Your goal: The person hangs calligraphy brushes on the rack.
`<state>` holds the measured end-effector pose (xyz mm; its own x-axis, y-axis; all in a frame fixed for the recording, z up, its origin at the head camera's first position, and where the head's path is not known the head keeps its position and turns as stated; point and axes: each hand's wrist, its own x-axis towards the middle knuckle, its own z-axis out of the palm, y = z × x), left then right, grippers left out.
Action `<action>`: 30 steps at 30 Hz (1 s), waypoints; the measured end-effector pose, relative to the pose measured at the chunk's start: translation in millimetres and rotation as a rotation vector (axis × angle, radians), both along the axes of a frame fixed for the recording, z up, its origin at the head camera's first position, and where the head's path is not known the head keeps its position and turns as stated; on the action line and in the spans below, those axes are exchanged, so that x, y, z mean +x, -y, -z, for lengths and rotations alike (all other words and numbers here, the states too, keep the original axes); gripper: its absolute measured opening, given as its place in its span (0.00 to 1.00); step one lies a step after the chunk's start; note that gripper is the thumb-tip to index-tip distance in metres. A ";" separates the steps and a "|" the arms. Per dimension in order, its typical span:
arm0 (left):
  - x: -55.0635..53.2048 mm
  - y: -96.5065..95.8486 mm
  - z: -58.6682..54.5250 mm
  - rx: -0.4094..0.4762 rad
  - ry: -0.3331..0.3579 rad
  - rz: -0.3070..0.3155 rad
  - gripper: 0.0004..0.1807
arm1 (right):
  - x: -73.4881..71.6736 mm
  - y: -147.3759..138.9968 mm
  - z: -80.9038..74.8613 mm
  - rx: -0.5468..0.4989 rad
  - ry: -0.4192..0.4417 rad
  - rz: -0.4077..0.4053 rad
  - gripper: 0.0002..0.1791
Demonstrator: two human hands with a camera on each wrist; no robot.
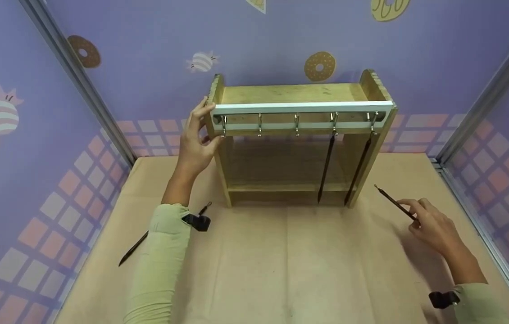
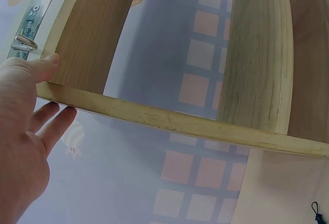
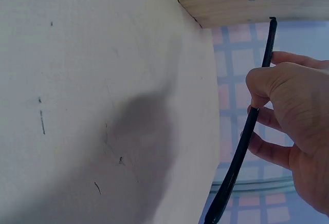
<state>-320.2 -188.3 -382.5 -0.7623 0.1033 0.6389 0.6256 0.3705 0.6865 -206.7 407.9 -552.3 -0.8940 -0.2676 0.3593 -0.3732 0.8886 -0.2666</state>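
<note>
My left hand (image 1: 198, 146) grips the upper left side board of a small wooden shelf (image 1: 290, 93). In the left wrist view, the thumb of that hand (image 2: 23, 136) lies on the board's inner side and the fingers reach beneath it. To the right of the shelf, my right hand (image 1: 434, 227) pinches a slim dark calligraphy brush (image 1: 392, 200), held tilted, its small loop end toward the shelf. The right wrist view shows the brush (image 3: 237, 157) between thumb and fingers. Two similar brushes hang from the shelf's right hooks: one brush (image 1: 326, 166) and, farther right, another brush (image 1: 359, 168).
Across the shelf's front top runs a white rail (image 1: 304, 106) with several metal hooks. Another dark brush (image 1: 134, 248) lies on the tabletop (image 1: 254, 270), partly hidden under the left forearm. Patterned purple walls (image 1: 259, 40) and metal posts (image 1: 79, 81) surround the table.
</note>
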 end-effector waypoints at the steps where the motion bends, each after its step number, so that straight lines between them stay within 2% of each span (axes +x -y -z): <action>1: -0.1 -0.2 -0.3 0.001 -0.002 0.001 0.40 | 0.7 1.7 -0.3 0.003 -0.007 -0.008 0.42; 6: 0.4 -0.5 -1.3 -0.009 -0.007 -0.004 0.39 | 4.6 11.2 -1.5 0.014 -0.038 -0.046 0.42; 14: 1.1 0.1 -1.2 -0.018 -0.003 -0.008 0.39 | 4.7 30.2 -5.8 0.055 -0.155 -0.118 0.41; 23: 1.7 -0.4 -2.1 -0.007 -0.003 -0.005 0.39 | 2.1 55.8 -15.3 0.055 -0.165 -0.144 0.38; 30: 2.7 -0.8 -2.3 0.002 0.016 -0.005 0.40 | -2.1 78.0 -20.4 0.027 -0.216 -0.181 0.38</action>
<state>-317.5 -187.5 -380.2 -0.7730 0.0984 0.6267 0.6127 0.3719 0.6973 -208.8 329.8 -531.9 -0.7341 -0.4281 0.5271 -0.5720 0.8082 -0.1403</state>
